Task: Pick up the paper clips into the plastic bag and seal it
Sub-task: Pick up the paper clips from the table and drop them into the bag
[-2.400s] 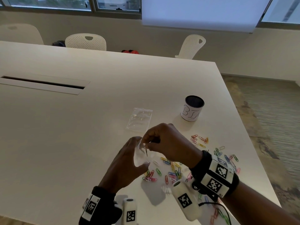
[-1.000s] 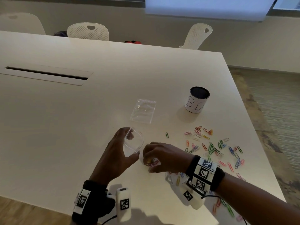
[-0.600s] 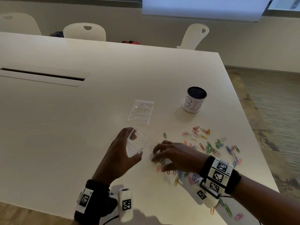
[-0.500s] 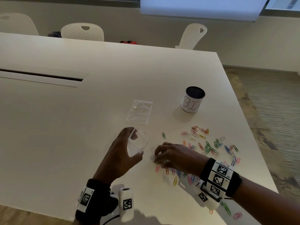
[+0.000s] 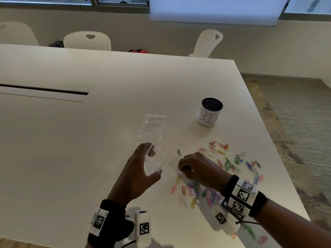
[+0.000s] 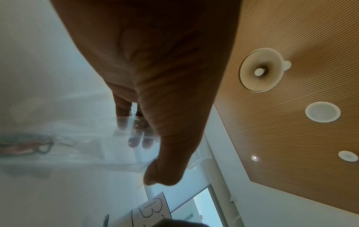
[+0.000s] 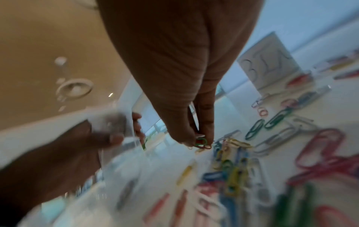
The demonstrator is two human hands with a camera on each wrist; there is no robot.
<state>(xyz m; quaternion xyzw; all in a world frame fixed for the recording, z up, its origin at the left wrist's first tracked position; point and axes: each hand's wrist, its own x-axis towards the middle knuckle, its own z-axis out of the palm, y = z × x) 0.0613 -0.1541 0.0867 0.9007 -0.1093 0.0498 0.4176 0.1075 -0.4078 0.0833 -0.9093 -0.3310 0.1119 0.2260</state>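
Surface (image 5: 89,140) white, chairs (image 5: 87,41) beyond. Labelled cup (image 5: 209,114) and spare bag (image 5: 152,127) past hands. Left hand (image 5: 138,169) gripping plastic bag (image 5: 155,161), mouth open; right hand (image 5: 197,167) pinching paper clips (image 7: 202,142), more (image 5: 231,161) scattered rightward.

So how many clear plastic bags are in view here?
2. One plastic bag is held open in the left hand; a second bag lies flat on the table just beyond it. None seems hidden.

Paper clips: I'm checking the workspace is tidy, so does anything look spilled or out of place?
Yes. Coloured paper clips lie scattered loose across the table near its right edge, some under the right forearm. A spare plastic bag lies flat nearby.
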